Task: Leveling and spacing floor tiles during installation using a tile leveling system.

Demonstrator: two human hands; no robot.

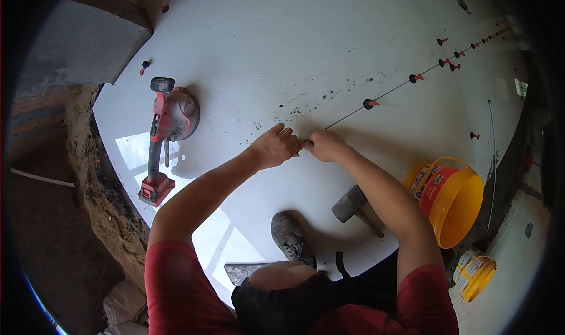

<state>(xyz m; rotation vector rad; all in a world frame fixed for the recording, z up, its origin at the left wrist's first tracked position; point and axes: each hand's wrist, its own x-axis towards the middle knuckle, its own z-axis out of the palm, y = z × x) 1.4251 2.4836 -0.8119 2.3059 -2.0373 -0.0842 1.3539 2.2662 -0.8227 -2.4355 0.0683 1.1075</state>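
Observation:
Both hands meet over a dark joint line between large glossy white tiles (235, 70). My left hand (275, 147) is closed, its fingertips at a small red and black tile leveler (301, 148), which is mostly hidden. From the other side my right hand (326, 146) pinches at the same leveler, with thumb and fingers pressed together. Farther up the joint, another tile leveler (369, 103) with a black round base and red handle stands in the line, followed by several more toward the far right.
A red and black cordless suction tool (158, 135) stands on the tile at left. A rubber mallet (351, 204) lies beneath my right forearm. Yellow buckets, one large (465, 208) and one small (484, 279), sit at right. Broken rough ground (109, 199) borders the tile's left edge.

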